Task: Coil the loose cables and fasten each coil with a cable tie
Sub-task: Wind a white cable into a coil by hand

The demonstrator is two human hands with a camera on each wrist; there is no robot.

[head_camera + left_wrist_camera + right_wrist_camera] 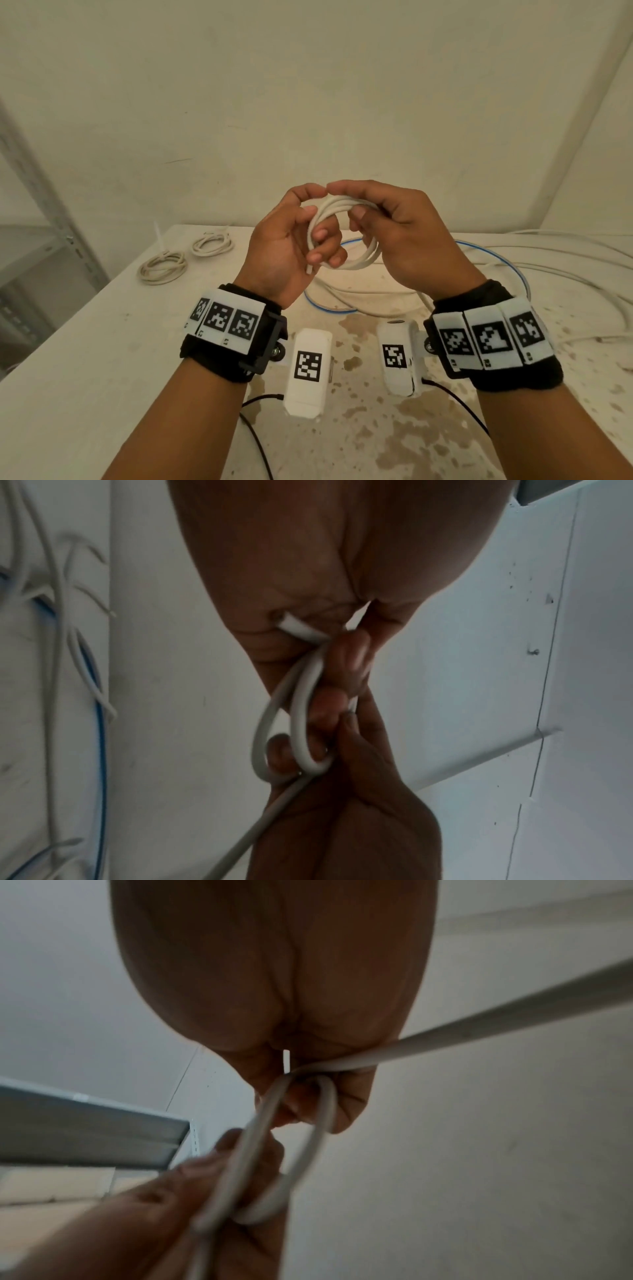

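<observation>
A white cable is wound into a small coil of several loops, held in the air above the table between both hands. My left hand grips the coil's left side, with fingers curled through the loops and the thumb on top. A short cable end sticks out below them. My right hand pinches the coil's top right between thumb and fingers. In the left wrist view the loops run under my curled left fingers. In the right wrist view one strand trails off from the coil.
Two coiled cream cables lie at the table's back left, each with a tie sticking up. Loose white cables and a blue cable loop sprawl over the right and middle. A metal shelf stands at the left.
</observation>
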